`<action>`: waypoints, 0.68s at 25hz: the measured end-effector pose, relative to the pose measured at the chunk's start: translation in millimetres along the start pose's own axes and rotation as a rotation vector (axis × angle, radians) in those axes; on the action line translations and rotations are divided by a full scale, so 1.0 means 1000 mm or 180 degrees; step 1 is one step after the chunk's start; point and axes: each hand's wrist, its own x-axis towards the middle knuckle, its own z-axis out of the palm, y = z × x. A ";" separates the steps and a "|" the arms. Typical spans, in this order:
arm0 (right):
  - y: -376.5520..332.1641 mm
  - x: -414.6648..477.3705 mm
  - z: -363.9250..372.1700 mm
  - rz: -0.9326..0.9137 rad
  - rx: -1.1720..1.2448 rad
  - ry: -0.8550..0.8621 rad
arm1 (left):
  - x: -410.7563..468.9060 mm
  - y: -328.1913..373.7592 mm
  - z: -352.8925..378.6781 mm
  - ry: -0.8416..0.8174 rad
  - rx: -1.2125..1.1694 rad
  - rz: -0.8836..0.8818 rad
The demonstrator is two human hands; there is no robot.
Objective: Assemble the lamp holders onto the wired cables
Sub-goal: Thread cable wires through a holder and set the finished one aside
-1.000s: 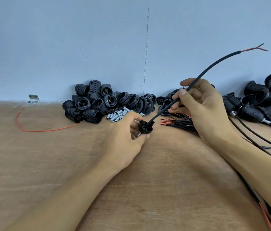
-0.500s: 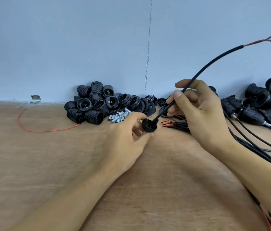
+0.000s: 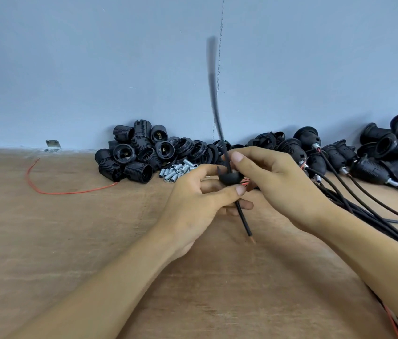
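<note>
At far left a thin red wire (image 3: 53, 190) curls on the plywood bench (image 3: 70, 253). Ribbed black holders (image 3: 134, 155) and small threaded metal tubes (image 3: 176, 170) sit heaped by the wall (image 3: 95, 69), probably for easy reach. The left hand (image 3: 198, 199) pinches a smooth domed cap (image 3: 229, 177), seemingly to steady it; the right hand (image 3: 278, 184) pinches the round cable (image 3: 218, 121) threaded through it. Wired holders (image 3: 376, 165) lie right.

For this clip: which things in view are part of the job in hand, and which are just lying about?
In use: cap, held by the left hand; cable threaded through it, pinched by the right hand; holder bodies and metal tubes, waiting.
Lying about: red wire; metal bracket; finished holders at the right.
</note>
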 end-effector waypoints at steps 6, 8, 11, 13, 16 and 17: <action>0.005 -0.004 0.005 0.0542 0.0073 -0.0578 | 0.003 0.001 -0.012 0.0569 -0.0291 0.0002; 0.007 -0.005 0.003 0.0702 0.0143 -0.0816 | 0.005 -0.001 -0.016 0.0736 -0.0229 -0.0017; 0.010 -0.007 0.003 0.0697 0.0043 -0.1127 | 0.007 -0.003 -0.018 0.0900 -0.0263 -0.0016; 0.011 -0.006 0.002 0.0697 -0.0163 -0.1175 | 0.009 -0.004 -0.019 0.0936 -0.0142 -0.0007; 0.003 -0.002 -0.015 0.1029 -0.0553 -0.1608 | 0.012 -0.001 -0.025 0.1280 -0.0219 0.0016; -0.001 -0.001 -0.026 0.1148 -0.0804 -0.1808 | 0.014 0.000 -0.029 0.1408 -0.0311 0.0040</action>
